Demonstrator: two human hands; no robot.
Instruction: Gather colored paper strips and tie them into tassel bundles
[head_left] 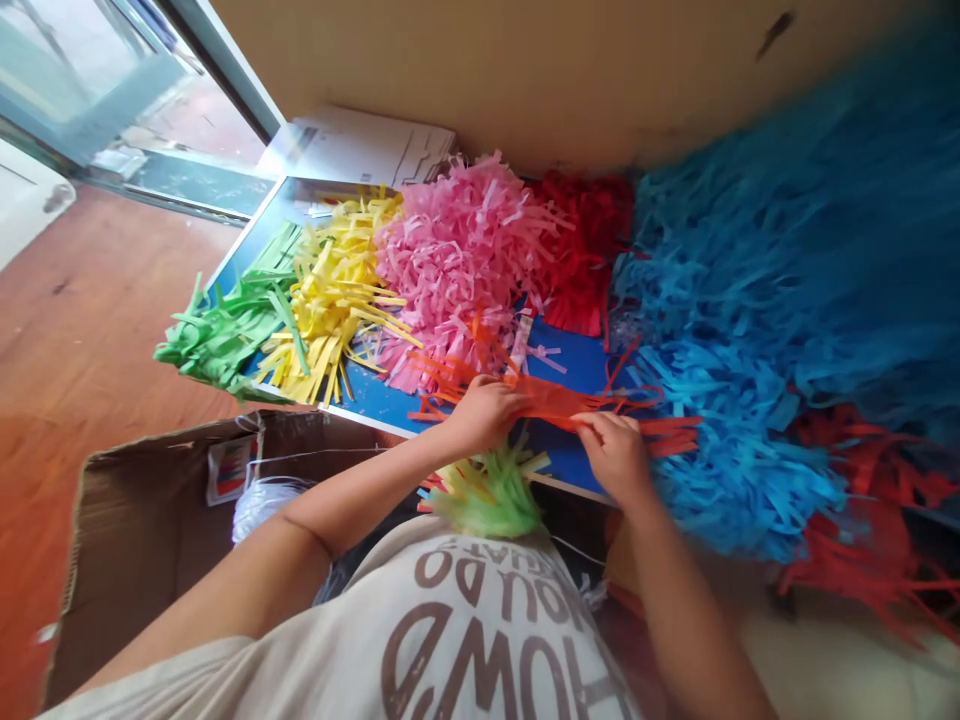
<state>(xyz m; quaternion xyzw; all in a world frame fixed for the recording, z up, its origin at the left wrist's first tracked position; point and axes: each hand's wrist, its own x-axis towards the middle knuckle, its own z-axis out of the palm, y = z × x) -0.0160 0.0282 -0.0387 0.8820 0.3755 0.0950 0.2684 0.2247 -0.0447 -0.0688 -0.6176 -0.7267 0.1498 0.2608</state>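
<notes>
Between my two hands a piece of orange fringed tissue paper point(551, 398) is stretched over the front of the blue table. My left hand point(489, 412) is closed on its left end, and my right hand point(611, 450) pinches it towards the right. Cut strips stick out past both hands. Just below, against my shirt, hangs a green and yellow fringe bunch point(491, 490), partly blurred. A pink fringe pile point(469, 250) lies right behind my left hand. A blue fringe pile point(739, 440) is beside my right hand.
Green fringes point(232, 320), yellow fringes point(337, 290) and red fringes point(577, 250) lie along the blue table point(390, 400). White sheets point(367, 145) rest by the wall. A cardboard box point(142, 540) with white string point(266, 500) stands below left. More red fringe point(870, 530) hangs at right.
</notes>
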